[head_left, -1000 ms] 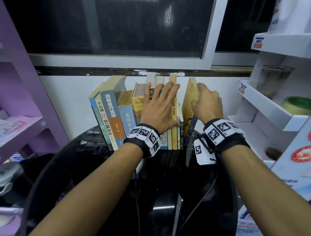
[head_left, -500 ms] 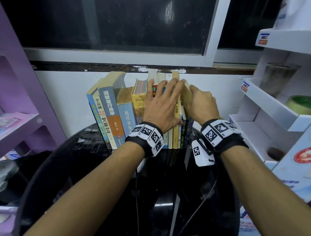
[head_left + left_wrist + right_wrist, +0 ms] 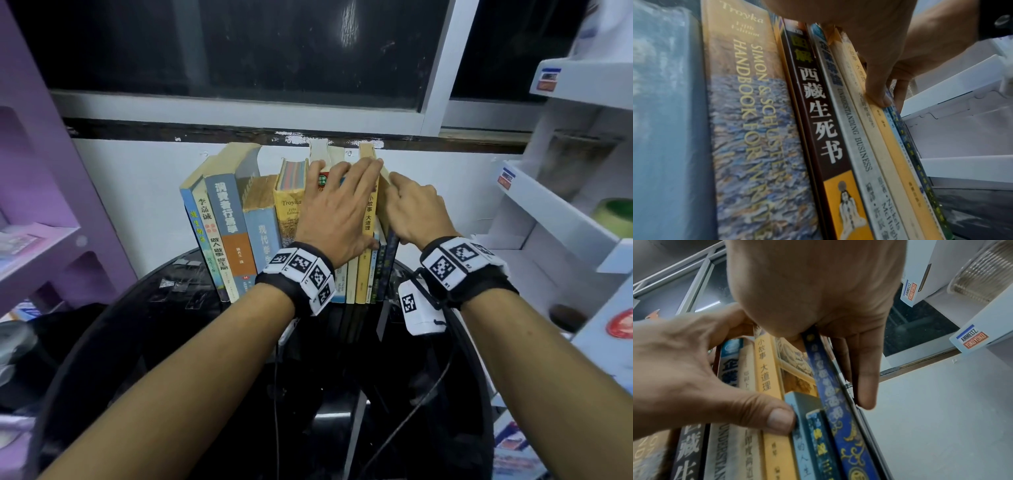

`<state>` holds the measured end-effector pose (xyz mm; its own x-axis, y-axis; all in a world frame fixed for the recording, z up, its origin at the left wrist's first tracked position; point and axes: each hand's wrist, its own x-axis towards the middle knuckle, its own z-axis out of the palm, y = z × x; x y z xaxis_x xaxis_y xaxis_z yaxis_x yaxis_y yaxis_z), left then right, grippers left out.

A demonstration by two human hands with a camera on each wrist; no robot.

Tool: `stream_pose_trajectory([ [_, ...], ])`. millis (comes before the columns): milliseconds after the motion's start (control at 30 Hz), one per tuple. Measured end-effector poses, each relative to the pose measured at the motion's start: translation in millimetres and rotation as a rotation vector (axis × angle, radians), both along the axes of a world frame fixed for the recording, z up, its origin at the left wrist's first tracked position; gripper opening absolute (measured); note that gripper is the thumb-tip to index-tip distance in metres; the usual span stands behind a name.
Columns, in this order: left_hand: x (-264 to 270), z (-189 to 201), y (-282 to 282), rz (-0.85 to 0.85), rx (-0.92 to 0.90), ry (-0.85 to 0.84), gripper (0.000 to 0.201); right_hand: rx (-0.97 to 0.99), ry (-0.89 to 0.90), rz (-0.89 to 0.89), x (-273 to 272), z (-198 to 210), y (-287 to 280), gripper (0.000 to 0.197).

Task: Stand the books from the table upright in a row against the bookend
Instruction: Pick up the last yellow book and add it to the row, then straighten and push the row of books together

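A row of books (image 3: 239, 233) stands upright on the black round table (image 3: 164, 342) against the white wall. My left hand (image 3: 356, 205) lies over the middle spines with its fingers straight. Its thumb (image 3: 777, 418) presses a thin light-blue spine (image 3: 801, 451). My right hand (image 3: 414, 209) pinches the last book on the right, dark blue spine (image 3: 830, 386) and yellow cover. The thumb is on its front cover and the straight fingers (image 3: 865, 378) lie along its back. That book (image 3: 388, 260) stands tight against the row. I cannot make out the bookend.
White shelves (image 3: 548, 212) stand close on the right, holding a green roll (image 3: 615, 216) and a jar. On the left is a purple shelf unit (image 3: 34, 246). Above the books runs a dark window (image 3: 274, 51). A cable (image 3: 411, 421) crosses the table's near part.
My right hand has swung the blue-spined book from a rightward tilt to upright against the row. My left hand has stayed on the spines.
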<state>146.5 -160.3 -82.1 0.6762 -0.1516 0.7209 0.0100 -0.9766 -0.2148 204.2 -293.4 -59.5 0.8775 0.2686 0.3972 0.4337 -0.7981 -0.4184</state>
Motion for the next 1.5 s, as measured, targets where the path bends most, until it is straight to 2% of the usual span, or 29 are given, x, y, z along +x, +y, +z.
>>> stream_pose_trajectory([
  [233, 0, 0, -1, 0.0, -0.013, 0.011, 0.115, 0.072, 0.104, 0.02, -9, 8, 1, 0.03],
  [367, -6, 5, 2, -0.083, -0.037, 0.024, 0.112, 0.207, 0.228, 0.035, -13, 13, -1, 0.036],
  [467, -14, 11, 13, -0.165, -0.122, 0.007, 0.103, 0.315, 0.32, 0.029, -19, 16, -5, 0.045],
  [600, -29, 19, 36, -0.136, -0.274, -0.08, 0.087, 0.393, 0.381, 0.02, -28, 14, -12, 0.046],
  [700, -47, 20, 60, -0.1, -0.403, -0.168, 0.077, 0.421, 0.389, 0.012, -33, 9, -16, 0.06],
  [867, -74, 6, 102, -0.039, -0.6, -0.288, 0.074, 0.431, 0.363, 0.06, -48, 1, -18, 0.045],
  [1000, -90, -10, 123, -0.003, -0.78, -0.208, 0.089, 0.459, 0.336, 0.098, -57, -8, -18, 0.061],
  [1133, -93, -29, 143, -0.082, -1.113, 0.015, 0.107, 0.443, 0.318, 0.094, -63, -17, -18, 0.075],
  [1233, -99, -34, 146, -0.214, -1.298, 0.127, 0.1, 0.439, 0.328, 0.088, -63, -23, -18, 0.084],
  [1300, -102, -35, 145, -0.279, -1.327, 0.188, 0.092, 0.435, 0.323, 0.082, -63, -25, -17, 0.087],
  [1400, -103, -34, 145, -0.316, -1.318, 0.197, 0.092, 0.416, 0.295, 0.071, -64, -28, -13, 0.087],
  [1500, -102, -32, 148, -0.266, -1.307, 0.216, 0.092, 0.404, 0.267, 0.072, -64, -35, -7, 0.086],
])
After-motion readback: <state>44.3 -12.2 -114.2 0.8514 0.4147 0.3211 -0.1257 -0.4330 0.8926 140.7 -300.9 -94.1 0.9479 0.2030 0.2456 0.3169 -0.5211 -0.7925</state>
